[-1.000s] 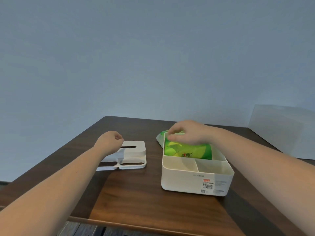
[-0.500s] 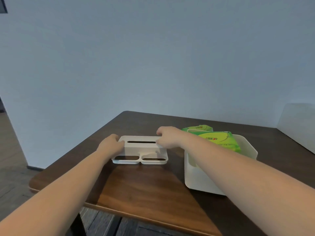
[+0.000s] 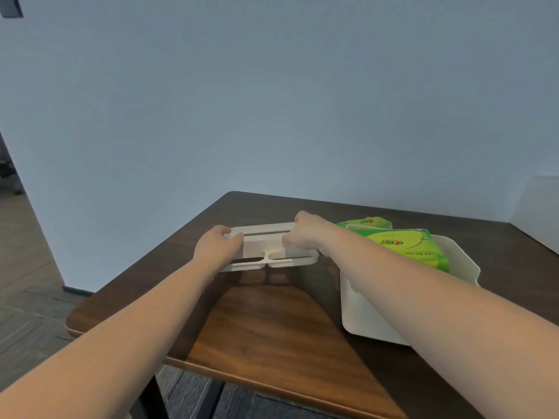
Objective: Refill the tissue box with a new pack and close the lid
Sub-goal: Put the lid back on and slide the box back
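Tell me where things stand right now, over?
Left hand and right hand: grip on the lid, one at each end. Green pack in the box, box open. Second pack behind it.

Both hands gripped the white lid (image 3: 266, 247), the left hand (image 3: 216, 246) at its left end and the right hand (image 3: 305, 234) at its right. It appeared raised off the dark wooden surface (image 3: 272, 322). To its right stood the open white tissue box (image 3: 363, 316), a green tissue pack (image 3: 408, 247) inside.

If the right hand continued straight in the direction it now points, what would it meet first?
The right hand grips the white plastic lid and points toward the far left. Beyond the lid, only bare dark wooden table shows, then the wall; depth is uncertain.
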Demonstrator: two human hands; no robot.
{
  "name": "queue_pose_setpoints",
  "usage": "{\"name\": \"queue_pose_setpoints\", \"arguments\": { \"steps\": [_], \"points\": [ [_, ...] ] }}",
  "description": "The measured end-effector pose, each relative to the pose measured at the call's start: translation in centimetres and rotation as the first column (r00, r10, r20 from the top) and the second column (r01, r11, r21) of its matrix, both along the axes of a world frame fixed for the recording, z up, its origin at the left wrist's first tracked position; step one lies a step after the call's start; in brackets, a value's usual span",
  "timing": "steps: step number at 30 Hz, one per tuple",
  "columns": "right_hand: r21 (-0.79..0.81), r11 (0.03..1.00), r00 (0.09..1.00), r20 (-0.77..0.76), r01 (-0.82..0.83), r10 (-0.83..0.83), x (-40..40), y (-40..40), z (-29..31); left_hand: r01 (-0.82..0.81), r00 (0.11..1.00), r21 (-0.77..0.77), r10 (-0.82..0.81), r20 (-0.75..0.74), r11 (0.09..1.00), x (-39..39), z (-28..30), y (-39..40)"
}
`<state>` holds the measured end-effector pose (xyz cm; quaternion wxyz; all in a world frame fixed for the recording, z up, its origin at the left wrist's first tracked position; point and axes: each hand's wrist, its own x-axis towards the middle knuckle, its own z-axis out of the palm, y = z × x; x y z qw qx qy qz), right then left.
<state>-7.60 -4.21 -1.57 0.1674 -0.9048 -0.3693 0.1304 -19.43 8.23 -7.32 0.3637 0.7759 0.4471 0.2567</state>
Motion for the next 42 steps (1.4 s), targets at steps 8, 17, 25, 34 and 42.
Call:
{"name": "queue_pose_setpoints", "arguments": {
  "steps": [8,17,25,34,42],
  "points": [
    [0.191,0.974,0.986,0.090,0.122,-0.141,2.7,-4.0,4.2,0.062,0.992,0.029,-0.064,0.110,0.998,1.7,4.0,-3.5],
    [0.247,0.920,0.941,0.070,0.304,-0.330,6.2,-11.8,5.0,0.129,0.959,0.062,-0.141,0.246,0.990,4.7,6.0,-9.7],
    [0.189,0.905,0.921,0.008,0.382,-0.390,8.1,-18.6,3.2,0.237,0.937,-0.216,-0.164,0.307,0.947,7.9,5.1,-14.8],
    [0.141,0.905,0.906,0.085,0.401,-0.414,9.1,-20.5,0.9,0.217,0.954,-0.174,-0.172,0.245,0.961,10.0,4.0,-16.0],
    [0.129,0.910,0.906,0.114,0.393,-0.407,8.7,-20.3,0.2,0.317,0.942,-0.245,-0.272,0.198,0.916,9.9,4.1,-16.7]
  ]
}}
